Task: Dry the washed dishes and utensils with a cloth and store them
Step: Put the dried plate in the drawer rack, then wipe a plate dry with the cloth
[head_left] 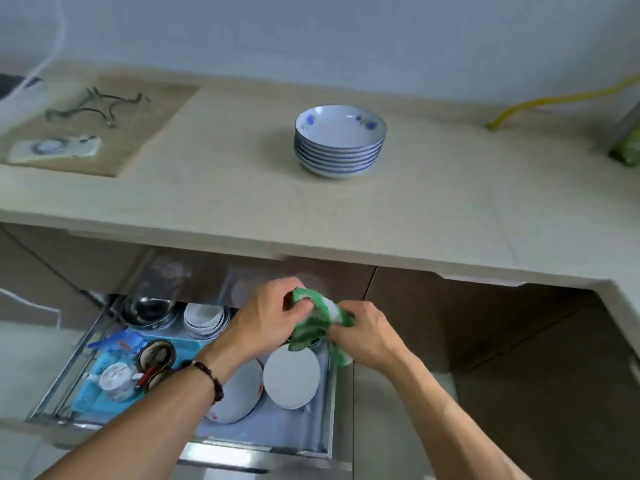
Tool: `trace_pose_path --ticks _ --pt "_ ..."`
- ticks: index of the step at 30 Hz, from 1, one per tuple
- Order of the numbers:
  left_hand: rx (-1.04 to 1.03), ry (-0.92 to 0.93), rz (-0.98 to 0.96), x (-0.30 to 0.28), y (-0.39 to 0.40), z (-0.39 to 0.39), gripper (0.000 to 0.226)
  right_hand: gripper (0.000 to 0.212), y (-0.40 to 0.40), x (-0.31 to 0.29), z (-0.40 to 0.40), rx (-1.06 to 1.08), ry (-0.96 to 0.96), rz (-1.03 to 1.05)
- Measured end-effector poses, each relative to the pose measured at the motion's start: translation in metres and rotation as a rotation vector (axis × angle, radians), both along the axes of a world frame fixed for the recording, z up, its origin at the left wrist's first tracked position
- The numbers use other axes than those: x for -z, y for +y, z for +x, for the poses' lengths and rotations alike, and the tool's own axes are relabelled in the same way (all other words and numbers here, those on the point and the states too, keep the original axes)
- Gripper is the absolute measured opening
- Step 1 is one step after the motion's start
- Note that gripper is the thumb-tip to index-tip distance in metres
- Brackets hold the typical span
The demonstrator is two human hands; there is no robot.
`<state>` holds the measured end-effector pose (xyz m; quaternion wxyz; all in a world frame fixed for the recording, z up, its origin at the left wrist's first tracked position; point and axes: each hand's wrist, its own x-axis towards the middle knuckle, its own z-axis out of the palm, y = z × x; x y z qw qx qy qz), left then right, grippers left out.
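Both hands — left hand [273, 318] and right hand [363, 332] — hold a closed grip on the soft, limp green-and-white cloth [320, 318] bunched between them above the open drawer [263, 441] — likely wrapping something small, hidden and possibly slippery.

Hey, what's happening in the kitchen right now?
A person stands over an open drawer of dishes and works a green and white cloth with both hands. The left hand and the right hand both grip the cloth; whatever it may be wrapped around is hidden. White plates stand in the drawer below. A stack of blue-rimmed bowls sits on the counter.
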<state>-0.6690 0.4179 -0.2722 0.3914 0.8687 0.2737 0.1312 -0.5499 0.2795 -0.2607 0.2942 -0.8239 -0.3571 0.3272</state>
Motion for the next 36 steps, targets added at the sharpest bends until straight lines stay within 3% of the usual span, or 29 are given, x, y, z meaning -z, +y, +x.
trace_pose_path --ticks 6,10,12,14,18,22,25,28,31,33,36 --pt "-0.022 -0.115 0.019 -0.088 -0.018 0.063 0.014 0.018 -0.012 -0.084 0.051 0.032 -0.020 0.219" --pt "-0.004 -0.160 0.063 -0.125 -0.006 0.094 0.003 0.015 -0.002 -0.114 0.087 0.016 -0.100 0.207" --pt "-0.019 -0.156 0.026 -0.135 0.007 0.111 0.007 0.030 0.012 -0.123 0.105 0.046 -0.147 0.215" --pt "-0.055 -0.140 -0.029 -0.140 0.026 0.128 0.009 0.047 0.028 -0.128 0.123 0.102 -0.194 0.207" --pt "-0.170 -0.136 -0.056 -0.141 0.084 0.166 0.009 0.058 0.074 -0.134 0.169 0.255 -0.188 0.158" --pt "-0.331 -0.014 -0.021 -0.134 0.148 0.195 0.027 0.046 0.123 -0.130 0.214 0.394 -0.138 0.003" --pt "-0.400 0.111 -0.011 -0.127 0.182 0.212 0.039 0.020 0.151 -0.118 0.236 0.466 -0.108 -0.102" --pt "-0.455 0.241 -0.012 -0.117 0.206 0.223 0.045 0.042 0.174 -0.110 0.250 0.495 -0.088 -0.167" --pt "-0.442 0.263 -0.049 -0.106 0.225 0.228 0.031 0.057 0.191 -0.103 0.259 0.467 -0.109 -0.221" --pt "-0.405 0.234 -0.073 -0.103 0.231 0.230 0.014 0.056 0.201 -0.100 0.261 0.432 -0.156 -0.269" --pt "-0.403 0.199 -0.076 -0.101 0.235 0.233 0.012 0.047 0.208 -0.094 0.263 0.421 -0.216 -0.314"
